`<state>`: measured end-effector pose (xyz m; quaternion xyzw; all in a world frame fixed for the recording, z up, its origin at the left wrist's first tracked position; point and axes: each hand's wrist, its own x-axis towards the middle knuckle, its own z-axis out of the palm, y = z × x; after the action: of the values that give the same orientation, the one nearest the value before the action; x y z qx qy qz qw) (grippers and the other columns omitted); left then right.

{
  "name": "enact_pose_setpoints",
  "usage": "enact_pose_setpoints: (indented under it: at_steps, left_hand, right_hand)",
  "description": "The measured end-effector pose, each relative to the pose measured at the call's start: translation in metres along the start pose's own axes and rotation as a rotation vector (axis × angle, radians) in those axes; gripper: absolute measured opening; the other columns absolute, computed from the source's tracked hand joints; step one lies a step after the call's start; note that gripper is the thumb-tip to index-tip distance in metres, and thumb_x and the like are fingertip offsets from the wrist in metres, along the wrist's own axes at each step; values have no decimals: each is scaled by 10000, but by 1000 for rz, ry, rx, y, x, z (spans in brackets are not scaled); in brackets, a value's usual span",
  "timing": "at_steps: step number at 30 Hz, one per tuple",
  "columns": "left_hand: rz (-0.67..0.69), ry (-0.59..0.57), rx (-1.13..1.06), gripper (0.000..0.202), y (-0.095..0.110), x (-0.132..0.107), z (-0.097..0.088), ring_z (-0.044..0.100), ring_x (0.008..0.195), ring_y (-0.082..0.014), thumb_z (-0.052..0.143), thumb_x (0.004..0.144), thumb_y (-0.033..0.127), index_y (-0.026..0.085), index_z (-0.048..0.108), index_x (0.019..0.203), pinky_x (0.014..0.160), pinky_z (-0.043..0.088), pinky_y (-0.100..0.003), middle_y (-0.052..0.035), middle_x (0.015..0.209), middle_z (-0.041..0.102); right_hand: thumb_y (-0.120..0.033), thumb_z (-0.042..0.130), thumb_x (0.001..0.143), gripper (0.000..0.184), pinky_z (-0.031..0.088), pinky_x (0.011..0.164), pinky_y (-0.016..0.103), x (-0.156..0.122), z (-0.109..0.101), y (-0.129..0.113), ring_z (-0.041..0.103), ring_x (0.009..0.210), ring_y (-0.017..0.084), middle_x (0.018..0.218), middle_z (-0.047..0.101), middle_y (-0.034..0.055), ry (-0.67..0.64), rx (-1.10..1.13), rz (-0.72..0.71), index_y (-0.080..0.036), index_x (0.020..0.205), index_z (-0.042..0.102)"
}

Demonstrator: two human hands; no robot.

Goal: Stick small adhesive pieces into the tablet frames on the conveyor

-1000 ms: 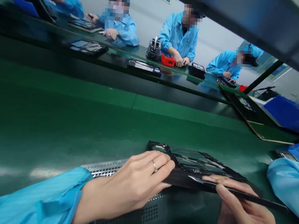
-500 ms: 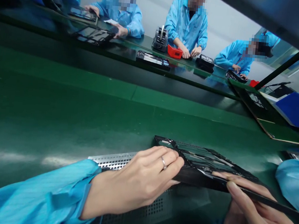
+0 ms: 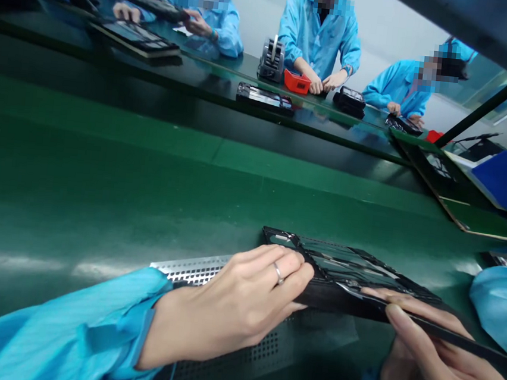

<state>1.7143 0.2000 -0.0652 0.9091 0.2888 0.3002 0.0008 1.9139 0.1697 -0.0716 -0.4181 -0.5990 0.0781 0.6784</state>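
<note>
We had nudged the tool (image 3: 437,329) up to the near edge of the frame (image 3: 348,269), suggesting work there. Over the tabletop (image 3: 122,201), our left hand (image 3: 234,298) gripped the frame; our right hand (image 3: 438,360) pinched the tool.

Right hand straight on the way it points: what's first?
The tool in the right hand would likely meet the black frame first, with the left hand just beyond; depth is unclear.
</note>
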Motion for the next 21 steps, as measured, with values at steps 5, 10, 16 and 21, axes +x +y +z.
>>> enact_pose_setpoints:
  at_steps: [5,10,16,21]
  left_hand:
    - [-1,-6,-3,207,0,1,-1,604,880,-197,328,958,185,88,502,1015,795,527,-315,-92,922,611]
    - [7,5,-7,203,0,0,1,602,869,-202,332,953,175,77,499,1013,781,523,-314,-93,911,606]
    - [-4,0,-7,203,0,0,-1,604,880,-194,322,960,185,98,496,1017,794,523,-312,-85,910,609]
    - [2,10,-10,192,0,0,0,603,869,-195,333,955,174,88,498,1003,775,523,-307,-86,903,610]
  right_hand:
    - [34,631,669,250,559,656,255,-2,-2,3,659,689,137,754,677,-39,-1,10,-7,-163,802,707]
    - [40,618,677,245,556,674,255,-2,0,3,658,697,137,747,673,-37,-6,0,-4,-154,801,701]
    - [67,574,680,245,549,626,202,5,6,-5,648,619,98,677,665,-55,6,-82,-46,-150,689,690]
    - [56,606,667,263,545,672,235,0,1,0,654,700,120,758,676,-52,-5,-24,-11,-162,784,696]
